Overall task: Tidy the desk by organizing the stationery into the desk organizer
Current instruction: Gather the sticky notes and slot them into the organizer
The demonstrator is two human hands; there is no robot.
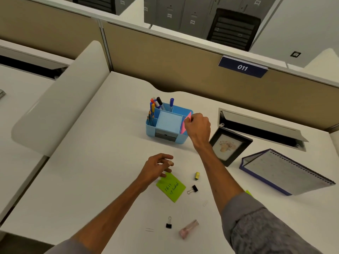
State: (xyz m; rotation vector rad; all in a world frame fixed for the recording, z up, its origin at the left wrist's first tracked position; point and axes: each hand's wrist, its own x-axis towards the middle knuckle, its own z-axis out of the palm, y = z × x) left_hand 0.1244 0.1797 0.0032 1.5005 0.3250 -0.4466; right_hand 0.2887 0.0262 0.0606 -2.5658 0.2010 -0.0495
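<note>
Risk one: pink sticky pad [186, 120] is pinched in the curled fingers of the right hand [198, 126], tilted, lower edge inside the end slot of the blue desk organizer [166, 123] and top corner above the rim. Let go at that angle and it probably jams on the divider, or flops over the wall on the hand's side. A sideways shove could also skid the organizer; it looks light.

Risk two: left hand [157, 166] has fingers loosely apart, with one fingertip touching the far corner of the green sticky note [170, 188] and nothing clamped. Thin paper lying flat likely skids or creases instead of lifting.

Risk three: black binder clip [193, 188] lies just right of that note, so a sweep scatters it. Photo frame [230, 145] stands just right of the right wrist, so a careless pull-back could tip it.
</note>
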